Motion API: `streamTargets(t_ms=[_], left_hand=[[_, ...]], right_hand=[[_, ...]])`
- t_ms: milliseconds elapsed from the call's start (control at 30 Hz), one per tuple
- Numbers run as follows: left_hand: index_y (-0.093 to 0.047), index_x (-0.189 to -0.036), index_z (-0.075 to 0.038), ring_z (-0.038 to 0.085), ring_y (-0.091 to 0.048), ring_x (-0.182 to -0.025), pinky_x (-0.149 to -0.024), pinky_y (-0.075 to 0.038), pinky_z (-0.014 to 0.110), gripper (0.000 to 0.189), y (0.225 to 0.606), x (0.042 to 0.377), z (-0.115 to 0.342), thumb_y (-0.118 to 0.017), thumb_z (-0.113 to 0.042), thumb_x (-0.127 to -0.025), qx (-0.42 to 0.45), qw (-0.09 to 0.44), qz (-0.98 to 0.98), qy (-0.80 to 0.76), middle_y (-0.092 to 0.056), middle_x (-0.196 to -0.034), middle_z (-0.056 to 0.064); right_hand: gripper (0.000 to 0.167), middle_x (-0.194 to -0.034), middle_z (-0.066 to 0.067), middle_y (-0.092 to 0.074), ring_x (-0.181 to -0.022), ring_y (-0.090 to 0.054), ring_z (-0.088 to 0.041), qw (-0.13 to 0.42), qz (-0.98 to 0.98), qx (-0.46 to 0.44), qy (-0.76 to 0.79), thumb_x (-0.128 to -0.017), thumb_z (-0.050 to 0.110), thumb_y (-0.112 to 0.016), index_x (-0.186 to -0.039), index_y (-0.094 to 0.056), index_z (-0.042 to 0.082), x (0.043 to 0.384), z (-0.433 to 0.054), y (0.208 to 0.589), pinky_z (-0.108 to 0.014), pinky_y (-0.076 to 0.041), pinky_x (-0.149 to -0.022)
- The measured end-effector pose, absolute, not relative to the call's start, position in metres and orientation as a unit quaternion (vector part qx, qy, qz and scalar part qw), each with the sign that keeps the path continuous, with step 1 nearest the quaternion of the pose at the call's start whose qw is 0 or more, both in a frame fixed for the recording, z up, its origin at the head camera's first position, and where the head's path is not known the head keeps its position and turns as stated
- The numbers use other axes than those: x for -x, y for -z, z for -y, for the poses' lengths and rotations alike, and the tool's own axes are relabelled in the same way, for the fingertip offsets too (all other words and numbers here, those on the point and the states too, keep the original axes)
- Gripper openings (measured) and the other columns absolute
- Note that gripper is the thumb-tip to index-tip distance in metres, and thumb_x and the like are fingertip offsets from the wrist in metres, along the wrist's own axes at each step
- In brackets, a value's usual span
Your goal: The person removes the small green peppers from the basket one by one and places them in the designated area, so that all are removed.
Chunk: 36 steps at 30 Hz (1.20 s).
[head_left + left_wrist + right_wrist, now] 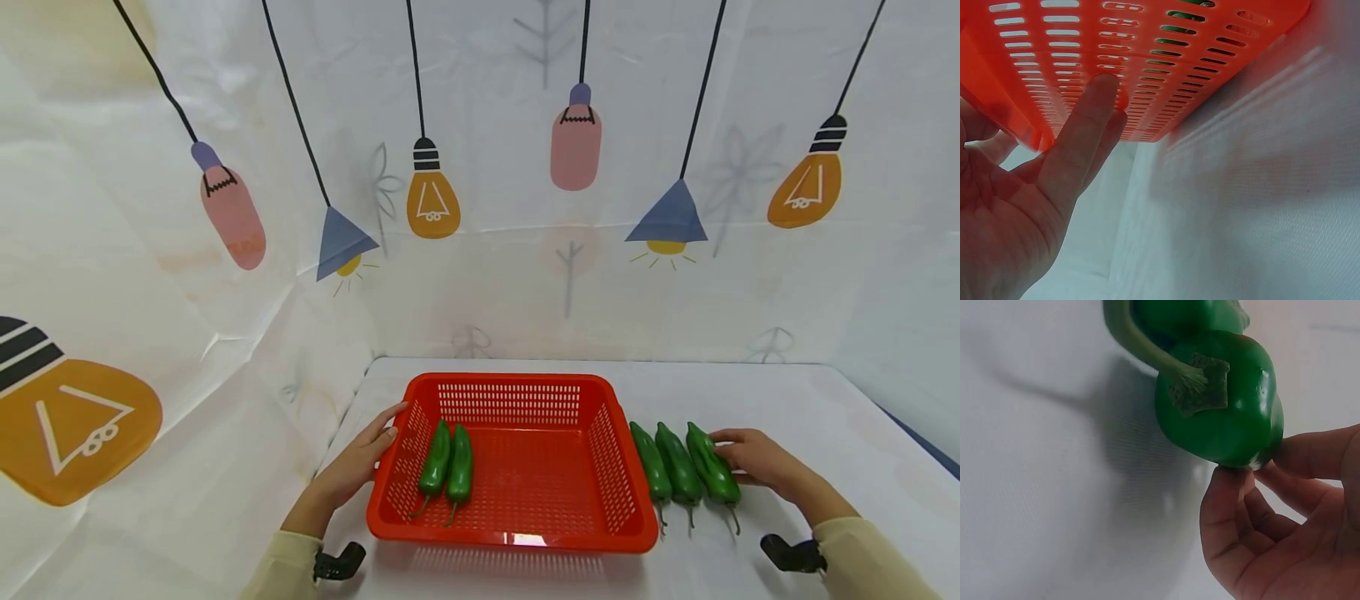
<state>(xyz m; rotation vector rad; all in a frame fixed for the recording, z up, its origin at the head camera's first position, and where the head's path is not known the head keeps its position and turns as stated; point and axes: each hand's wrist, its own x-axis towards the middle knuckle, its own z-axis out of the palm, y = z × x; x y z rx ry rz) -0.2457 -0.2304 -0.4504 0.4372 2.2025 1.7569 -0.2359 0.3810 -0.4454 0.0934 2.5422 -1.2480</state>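
Note:
A red plastic basket (pixel 525 483) with slotted walls stands on the white table. Two green chili peppers (pixel 460 467) lie side by side at its left end. At the basket's left rim is my left hand (pixel 352 467); in the left wrist view, fingers (pixel 1082 134) reach under the rim along the outer wall, with the rest of the hand at the rim's other side. My right hand (pixel 757 457) pinches the rightmost green chili pepper (pixel 712 467) at its right side with thumb and fingertips. That pepper's stem (pixel 1141 350) curves toward the right wrist camera.
Two more green chili peppers, a middle one (pixel 680 467) and a left one (pixel 651 462), lie between the right hand and the basket's right wall. A white sheet (pixel 487 275) printed with lamps hangs behind the table and along its left side.

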Motion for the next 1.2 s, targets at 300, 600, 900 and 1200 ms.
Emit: streamTargets(t_ms=[300, 600, 900, 1200], left_hand=[[-0.021, -0.162, -0.020, 0.035, -0.058, -0.118, -0.086, -0.058, 0.049, 0.056, 0.452, 0.247, 0.231, -0.040, -0.031, -0.111, -0.154, 0.145, -0.764, -0.610, -0.044, -0.145, 0.027], [-0.021, -0.162, -0.019, 0.034, -0.059, -0.116, -0.085, -0.058, 0.049, 0.055, 0.453, 0.248, 0.231, -0.039, -0.031, -0.111, -0.157, 0.144, -0.763, -0.610, -0.045, -0.143, 0.027], [-0.022, -0.162, -0.020, 0.035, -0.058, -0.119, -0.086, -0.058, 0.049, 0.055, 0.452, 0.246, 0.230, -0.040, -0.031, -0.111, -0.155, 0.142, -0.763, -0.611, -0.042, -0.147, 0.028], [-0.022, -0.162, -0.021, 0.037, -0.055, -0.123, -0.088, -0.057, 0.050, 0.055, 0.452, 0.246, 0.231, -0.039, -0.031, -0.111, -0.154, 0.142, -0.765, -0.609, -0.038, -0.151, 0.027]], right_hand=[[0.046, -0.112, -0.023, -0.062, -0.098, -0.062, -0.026, 0.156, -0.886, -0.038, 0.435, -0.102, 0.009, -0.047, -0.136, -0.041, -0.021, 0.236, -0.378, 0.451, -0.044, -0.058, -0.083], [0.046, -0.112, -0.025, -0.059, -0.095, -0.059, -0.026, 0.174, -0.884, -0.060, 0.429, -0.102, 0.009, -0.047, -0.137, -0.041, -0.020, 0.238, -0.378, 0.458, -0.040, -0.058, -0.080], [0.049, -0.117, -0.030, -0.058, -0.099, -0.060, -0.027, 0.161, -0.891, -0.046, 0.423, -0.103, 0.016, -0.050, -0.135, -0.044, -0.021, 0.234, -0.380, 0.456, -0.043, -0.059, -0.081], [0.053, -0.118, -0.033, -0.061, -0.101, -0.064, -0.033, 0.154, -0.899, -0.051, 0.406, -0.104, 0.023, -0.053, -0.134, -0.045, -0.020, 0.232, -0.382, 0.447, -0.046, -0.059, -0.082]])
